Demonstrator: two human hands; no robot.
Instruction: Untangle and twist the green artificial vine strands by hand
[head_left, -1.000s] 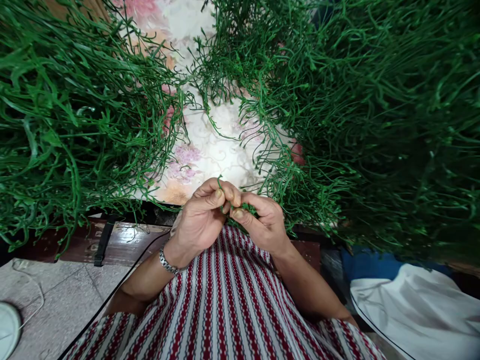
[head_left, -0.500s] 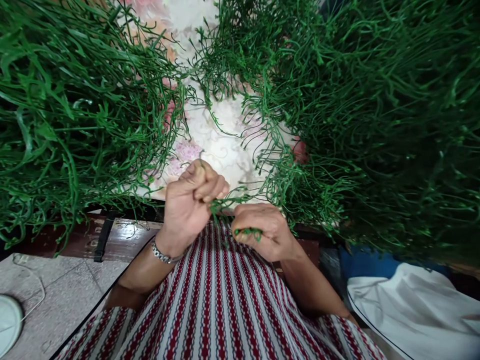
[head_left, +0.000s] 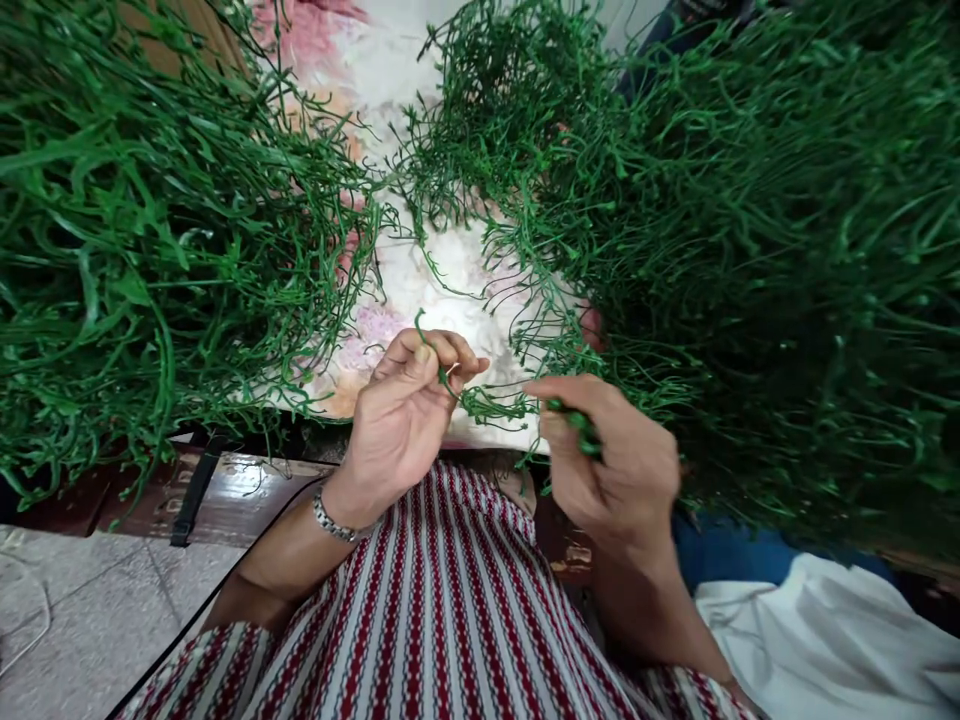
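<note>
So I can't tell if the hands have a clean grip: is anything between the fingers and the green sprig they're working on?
Nothing visible does. The left hand pinches the green sprig directly, and the right hand grips its other end. The big green heaps lie beside them on the flowered cloth.

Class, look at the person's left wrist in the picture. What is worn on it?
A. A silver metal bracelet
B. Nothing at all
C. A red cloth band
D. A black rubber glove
A: a silver link bracelet circles the wrist just below the left hand, which pinches a thin green stem.
</note>
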